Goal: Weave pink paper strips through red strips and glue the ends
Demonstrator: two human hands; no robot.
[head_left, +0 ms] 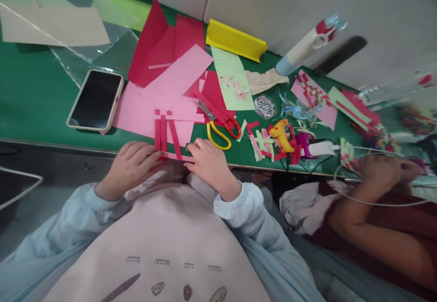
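My left hand [135, 163] and my right hand [209, 161] are at the table's front edge, each closed on one end of a narrow pink paper strip [178, 157]. That strip runs level across the lower ends of several red paper strips [174, 134]. At their upper ends the red strips meet another pink strip, lying on a large pink sheet [136, 110]. My left fingertips also touch the lower part of the leftmost red strip. Scissors with red and yellow handles [218, 137] lie partly open just beyond my right hand.
A phone [93, 100] lies left of the sheet. Rightward are paper scraps [261, 142], a yellow glue gun [282, 135], a tub of small beads [265, 106] and a white bottle [303, 49]. Another person's hands [382, 172] work at the far right, near a white cable.
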